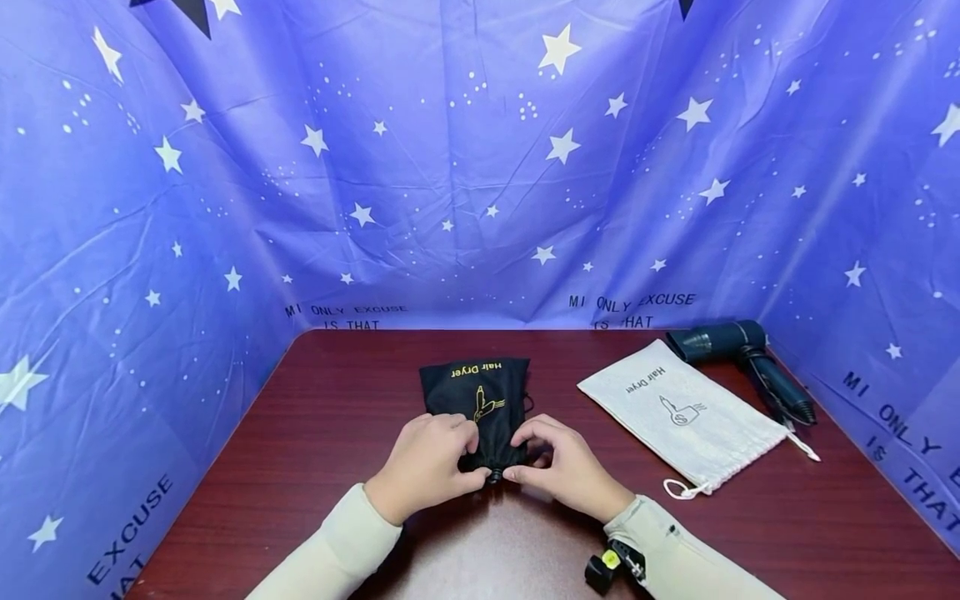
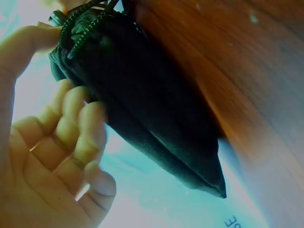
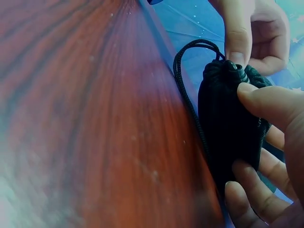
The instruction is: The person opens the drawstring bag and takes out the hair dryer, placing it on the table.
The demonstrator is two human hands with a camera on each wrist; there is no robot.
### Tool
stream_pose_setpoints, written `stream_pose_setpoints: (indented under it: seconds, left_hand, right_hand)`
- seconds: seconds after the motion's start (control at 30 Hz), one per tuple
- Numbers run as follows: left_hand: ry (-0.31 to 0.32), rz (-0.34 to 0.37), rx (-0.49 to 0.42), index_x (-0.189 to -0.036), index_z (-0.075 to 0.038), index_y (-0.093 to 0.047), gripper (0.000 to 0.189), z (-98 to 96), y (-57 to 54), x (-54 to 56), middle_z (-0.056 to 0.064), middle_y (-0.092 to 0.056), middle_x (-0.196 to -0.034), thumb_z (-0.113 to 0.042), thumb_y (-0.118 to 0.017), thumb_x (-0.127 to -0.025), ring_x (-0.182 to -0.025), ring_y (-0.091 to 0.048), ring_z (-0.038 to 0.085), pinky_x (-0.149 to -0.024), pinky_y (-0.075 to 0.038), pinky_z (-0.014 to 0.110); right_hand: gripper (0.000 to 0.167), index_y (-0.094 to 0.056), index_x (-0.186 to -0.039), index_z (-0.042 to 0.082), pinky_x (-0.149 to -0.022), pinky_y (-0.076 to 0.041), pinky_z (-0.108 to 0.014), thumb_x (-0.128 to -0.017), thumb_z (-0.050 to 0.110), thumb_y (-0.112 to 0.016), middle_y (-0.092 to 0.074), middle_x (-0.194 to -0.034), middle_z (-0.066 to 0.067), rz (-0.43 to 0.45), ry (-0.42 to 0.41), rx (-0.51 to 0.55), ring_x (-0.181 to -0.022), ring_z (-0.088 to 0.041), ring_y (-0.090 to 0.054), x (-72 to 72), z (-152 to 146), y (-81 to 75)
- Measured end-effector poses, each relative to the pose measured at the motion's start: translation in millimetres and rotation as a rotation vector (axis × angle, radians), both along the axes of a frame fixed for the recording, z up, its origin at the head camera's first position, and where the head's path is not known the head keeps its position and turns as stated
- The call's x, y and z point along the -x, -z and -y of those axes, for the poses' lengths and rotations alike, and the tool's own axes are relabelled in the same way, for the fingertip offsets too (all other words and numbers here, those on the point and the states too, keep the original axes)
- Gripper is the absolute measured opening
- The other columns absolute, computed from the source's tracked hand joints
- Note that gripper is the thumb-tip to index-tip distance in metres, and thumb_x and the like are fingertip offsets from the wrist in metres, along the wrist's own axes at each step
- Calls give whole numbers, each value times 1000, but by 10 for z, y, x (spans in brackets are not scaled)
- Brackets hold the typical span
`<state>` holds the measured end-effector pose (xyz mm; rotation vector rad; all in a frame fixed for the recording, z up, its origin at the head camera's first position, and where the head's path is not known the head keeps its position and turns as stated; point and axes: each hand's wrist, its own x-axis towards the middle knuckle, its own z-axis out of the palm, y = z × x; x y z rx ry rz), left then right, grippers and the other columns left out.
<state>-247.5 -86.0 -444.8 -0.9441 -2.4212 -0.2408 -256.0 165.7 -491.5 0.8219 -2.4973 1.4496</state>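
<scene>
A black drawstring bag (image 1: 442, 387) with yellow "Hair Dryer" lettering lies on the table, its gathered neck towards me. My left hand (image 1: 423, 462) is at the left of the neck, thumb against it and fingers curled by the bag's side. From the other side my right hand (image 1: 573, 471) holds the bag, its thumb on the neck and its fingers around the edge in the right wrist view. Between the two thumbs sits a small black cord stopper (image 3: 233, 67). A loop of black cord (image 3: 178, 76) hangs beside the bag. What fills the bag is hidden.
To the right lies a white drawstring bag (image 1: 697, 442) printed "Hair Dryer". Behind it, a dark hair dryer (image 1: 716, 340) rests near the table's back right corner. A blue star-patterned cloth (image 1: 450, 183) encloses the dark red table (image 1: 300, 417) at the back and sides.
</scene>
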Motion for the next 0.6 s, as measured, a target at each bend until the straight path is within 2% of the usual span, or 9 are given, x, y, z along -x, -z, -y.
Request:
stream_pose_setpoints:
  seconds: [0.23,0.43,0.6]
  left_hand:
    - [15,-25,33,-79,-21,-72,24,-22,-37,-50,-13,-66,-74,-40,-85,-74,-64,-62,6,-59,-49,29]
    - [27,-33,53,-70,-22,-65,23,-42,-14,-70,-15,-62,-67,-35,-85,-73,-57,-58,5,-55,-46,28]
    - [30,-68,57,-68,-22,-62,24,-64,19,-77,-14,-59,-64,-32,-84,-70,-54,-54,4,-53,-43,26]
  right_hand:
    - [33,-69,-104,30,-68,-58,-30,-80,27,-91,-65,-107,12,-77,12,-33,-87,-12,-66,-9,40,-38]
    - [35,-69,-104,30,-73,-56,-28,-77,24,-92,-66,-102,15,-188,40,-106,-87,-9,-65,-33,62,-31]
    - [35,-70,-103,28,-74,-56,-27,-76,23,-92,-66,-99,17,-227,69,-131,-86,-6,-65,-71,71,-44]
